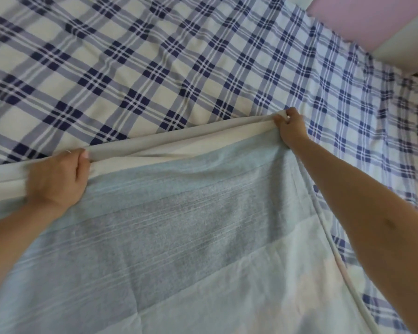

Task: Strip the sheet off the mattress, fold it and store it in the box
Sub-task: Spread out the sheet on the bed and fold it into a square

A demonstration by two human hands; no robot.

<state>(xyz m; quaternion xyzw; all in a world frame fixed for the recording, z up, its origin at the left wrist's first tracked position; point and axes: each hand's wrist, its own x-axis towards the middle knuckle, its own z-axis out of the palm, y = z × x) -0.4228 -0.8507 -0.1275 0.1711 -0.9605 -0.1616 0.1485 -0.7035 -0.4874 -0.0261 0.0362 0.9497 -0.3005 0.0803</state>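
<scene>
Well apart, left hand (58, 179) and right hand (291, 127) each grip the cream far edge of a pale blue striped sheet (179, 225) stretched between them over blue-and-white plaid bedding (130, 68).

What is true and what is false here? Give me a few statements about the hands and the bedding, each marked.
1. The left hand and the right hand both grip the gathered far edge of the pale blue sheet. True.
2. The cloth beneath it is plain red. False: it is a blue and white plaid cloth.
3. The right hand reaches farther across the bed than the left hand. True.
4. The pale blue sheet is folded into a small square. False: it spreads wide, with only its far edge gathered up.
</scene>
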